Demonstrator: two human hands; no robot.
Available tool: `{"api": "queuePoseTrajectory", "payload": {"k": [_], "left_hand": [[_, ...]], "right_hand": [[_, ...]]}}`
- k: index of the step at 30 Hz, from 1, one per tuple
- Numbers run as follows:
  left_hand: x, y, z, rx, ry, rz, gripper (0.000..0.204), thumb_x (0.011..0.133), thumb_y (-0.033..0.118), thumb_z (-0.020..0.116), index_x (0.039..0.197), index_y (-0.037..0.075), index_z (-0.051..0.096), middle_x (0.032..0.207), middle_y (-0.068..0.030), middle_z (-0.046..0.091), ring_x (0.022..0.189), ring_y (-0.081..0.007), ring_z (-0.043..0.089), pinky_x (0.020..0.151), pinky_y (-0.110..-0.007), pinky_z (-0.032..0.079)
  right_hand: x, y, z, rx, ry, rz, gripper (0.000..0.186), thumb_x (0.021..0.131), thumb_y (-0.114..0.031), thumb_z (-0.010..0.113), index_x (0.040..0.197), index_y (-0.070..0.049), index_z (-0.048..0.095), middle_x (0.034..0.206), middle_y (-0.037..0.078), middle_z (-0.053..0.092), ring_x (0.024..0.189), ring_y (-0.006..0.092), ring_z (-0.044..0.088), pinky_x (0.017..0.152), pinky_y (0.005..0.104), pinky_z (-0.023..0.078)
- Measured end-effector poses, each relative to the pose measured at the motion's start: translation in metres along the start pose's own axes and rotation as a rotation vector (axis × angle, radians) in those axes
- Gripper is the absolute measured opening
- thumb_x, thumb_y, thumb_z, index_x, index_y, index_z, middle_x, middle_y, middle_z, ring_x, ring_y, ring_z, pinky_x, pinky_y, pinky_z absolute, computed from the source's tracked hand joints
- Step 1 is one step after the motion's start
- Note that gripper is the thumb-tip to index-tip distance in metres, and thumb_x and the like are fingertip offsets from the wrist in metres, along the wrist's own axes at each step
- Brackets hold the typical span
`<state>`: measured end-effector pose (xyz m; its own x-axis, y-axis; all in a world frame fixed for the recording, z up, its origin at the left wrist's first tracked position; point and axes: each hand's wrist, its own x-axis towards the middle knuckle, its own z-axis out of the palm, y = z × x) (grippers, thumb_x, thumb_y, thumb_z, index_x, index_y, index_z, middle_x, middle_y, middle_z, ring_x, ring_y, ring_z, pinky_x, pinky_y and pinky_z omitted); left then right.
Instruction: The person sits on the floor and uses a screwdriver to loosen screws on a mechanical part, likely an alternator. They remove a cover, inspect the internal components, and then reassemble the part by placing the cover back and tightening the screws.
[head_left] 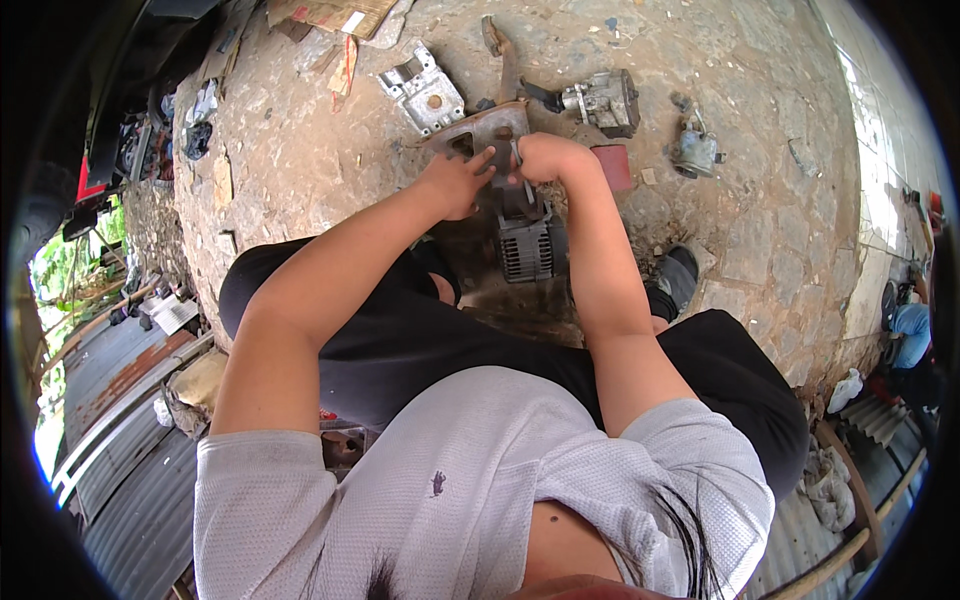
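Between my knees stands a rusty metal bracket (pixel 490 122) with a long arm (pixel 508 72) running away from me and ending in a pad. My left hand (pixel 458 184) lies at its near left side, fingers spread and fingertips close to the dark metal in the middle. At the right side, my right hand (pixel 552 158) is closed round a slim, shiny metal tool (pixel 516 158); its full shape is hidden by the fingers. Just below the hands sits a grey, finned alternator (pixel 527 250).
Beyond the hands lie a silver metal casting (pixel 422 92), a round-ended metal unit (pixel 606 103) and a small metal part (pixel 697 147). A flat red piece (pixel 612 168) is beside my right forearm. Cardboard (pixel 335 14) lies at the far edge. My shoe (pixel 675 277) rests on the stone floor.
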<state>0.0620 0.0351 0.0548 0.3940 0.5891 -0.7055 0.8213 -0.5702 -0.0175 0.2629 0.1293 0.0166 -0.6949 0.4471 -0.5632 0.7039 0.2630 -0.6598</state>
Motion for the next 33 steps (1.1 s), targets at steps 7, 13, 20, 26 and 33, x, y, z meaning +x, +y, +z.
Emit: {"api": "queuePoseTrajectory", "payload": {"k": [7, 13, 20, 26, 33], "left_hand": [[0.0, 0.001, -0.003, 0.009, 0.006, -0.001, 0.084, 0.093, 0.045, 0.071, 0.165, 0.017, 0.037, 0.178, -0.0098, 0.015, 0.134, -0.0319, 0.059, 0.103, -0.05, 0.051], [0.0, 0.001, -0.002, 0.026, 0.003, -0.002, 0.084, 0.093, 0.045, 0.071, 0.165, 0.018, 0.037, 0.178, -0.0098, 0.015, 0.131, -0.0325, 0.061, 0.101, -0.05, 0.052], [0.002, 0.0, 0.0, 0.006, 0.008, 0.004, 0.085, 0.093, 0.046, 0.072, 0.165, 0.017, 0.038, 0.178, -0.01, 0.015, 0.13, -0.0334, 0.062, 0.101, -0.05, 0.052], [0.001, 0.001, 0.0, -0.005, 0.01, 0.001, 0.085, 0.092, 0.046, 0.072, 0.165, 0.017, 0.038, 0.178, -0.0107, 0.015, 0.13, -0.0337, 0.061, 0.1, -0.051, 0.052], [0.002, 0.0, 0.0, 0.02, 0.001, 0.0, 0.085, 0.092, 0.046, 0.072, 0.165, 0.017, 0.038, 0.178, -0.0109, 0.015, 0.132, -0.0331, 0.061, 0.1, -0.051, 0.052]], "right_hand": [[0.004, 0.003, 0.003, -0.017, 0.059, -0.067, 0.016, 0.086, -0.014, 0.069, 0.094, -0.01, 0.083, 0.086, 0.015, 0.077, 0.083, 0.0293, 0.073, 0.076, 0.0431, 0.055], [0.001, 0.003, 0.001, -0.047, 0.075, -0.075, 0.02, 0.087, -0.013, 0.065, 0.095, -0.009, 0.083, 0.08, 0.015, 0.075, 0.078, 0.0273, 0.071, 0.07, 0.0422, 0.054], [-0.006, -0.001, -0.009, 0.01, -0.095, 0.076, 0.028, 0.088, -0.009, 0.057, 0.098, -0.009, 0.083, 0.081, 0.014, 0.077, 0.074, 0.0259, 0.073, 0.069, 0.0418, 0.055], [-0.005, 0.002, -0.008, 0.069, -0.033, 0.015, 0.017, 0.089, -0.019, 0.072, 0.097, -0.006, 0.081, 0.078, 0.012, 0.077, 0.075, 0.0273, 0.074, 0.074, 0.0411, 0.057], [-0.005, -0.001, -0.012, 0.016, 0.007, 0.015, 0.019, 0.09, -0.018, 0.07, 0.099, -0.007, 0.081, 0.079, 0.013, 0.077, 0.073, 0.0247, 0.074, 0.071, 0.041, 0.057]]}}
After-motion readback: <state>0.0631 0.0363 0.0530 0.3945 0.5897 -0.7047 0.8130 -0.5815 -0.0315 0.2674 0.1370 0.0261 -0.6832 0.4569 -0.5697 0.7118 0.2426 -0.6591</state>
